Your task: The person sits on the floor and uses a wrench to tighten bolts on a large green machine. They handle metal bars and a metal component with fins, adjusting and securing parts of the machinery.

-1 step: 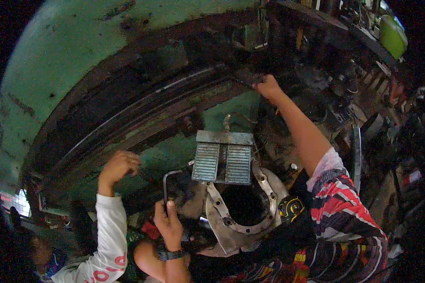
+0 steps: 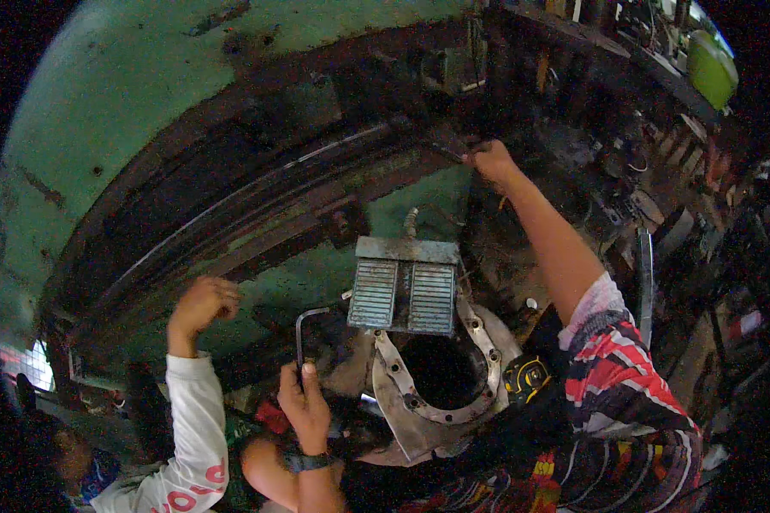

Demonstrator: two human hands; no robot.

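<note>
At the lower middle, my left hand (image 2: pixel 306 406), with a dark watch on its wrist, is closed round the long arm of an L-shaped hex key (image 2: pixel 299 342). The short arm of the key points right, towards a ribbed metal block (image 2: pixel 402 286). My right hand (image 2: pixel 490 162) is stretched far forward, its fingers closed on a thin metal rod (image 2: pixel 447 151) by the end of a long dark curved rail (image 2: pixel 257 181). The rod's far end is lost in shadow. Below the block lies a horseshoe-shaped metal plate (image 2: pixel 449 416) with bolt holes.
A co-worker's hand (image 2: pixel 204 306) in a white sleeve (image 2: pixel 192 402) hovers at the left. A yellow and black tape measure (image 2: pixel 526 378) sits right of the plate. Green metal panel (image 2: pixel 128 94) fills the upper left. Dark clutter and a metal bar (image 2: pixel 645 286) lie at right.
The co-worker's hand has shifted a little left. My right hand has moved slightly down and right, still on the rod. My left hand and the hex key have stayed put.
</note>
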